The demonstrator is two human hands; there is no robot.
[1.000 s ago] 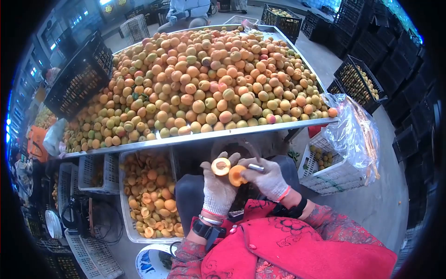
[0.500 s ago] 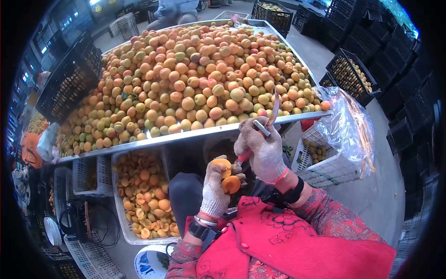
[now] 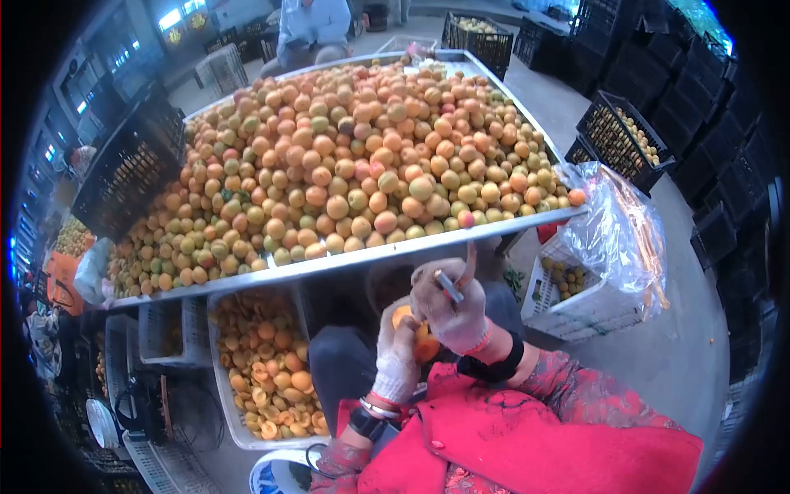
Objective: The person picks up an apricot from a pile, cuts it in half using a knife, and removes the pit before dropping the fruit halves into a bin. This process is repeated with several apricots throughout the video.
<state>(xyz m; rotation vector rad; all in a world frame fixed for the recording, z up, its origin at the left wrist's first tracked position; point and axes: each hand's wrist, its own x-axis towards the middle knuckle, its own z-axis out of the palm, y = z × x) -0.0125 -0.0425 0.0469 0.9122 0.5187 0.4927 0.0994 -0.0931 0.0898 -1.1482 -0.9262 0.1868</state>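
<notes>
My left hand [image 3: 397, 356], in a pale work glove, is closed around a split apricot [image 3: 425, 346] whose orange cut faces show between the fingers. Pressed up against it, my gloved right hand [image 3: 453, 311] grips a knife [image 3: 471, 265] with its curved blade pointing upward. The blunt metal end [image 3: 448, 286] of a tool also sticks out of the right fist. Where the fingers of both hands meet, the fruit is partly hidden. Just beyond the hands is the metal-edged table [image 3: 362, 257], heaped with whole apricots [image 3: 346, 165].
A white crate [image 3: 230, 412] of apricot halves stands below the table to the left. To the right, plastic film [image 3: 617, 239] hangs over a white basket [image 3: 584, 317]. Black crates [image 3: 625, 136] stand farther right. Across the table sits another person [image 3: 317, 33].
My right hand has come down and left onto the apricot in my left hand, the knife moving with it. My head view has shifted slightly.
</notes>
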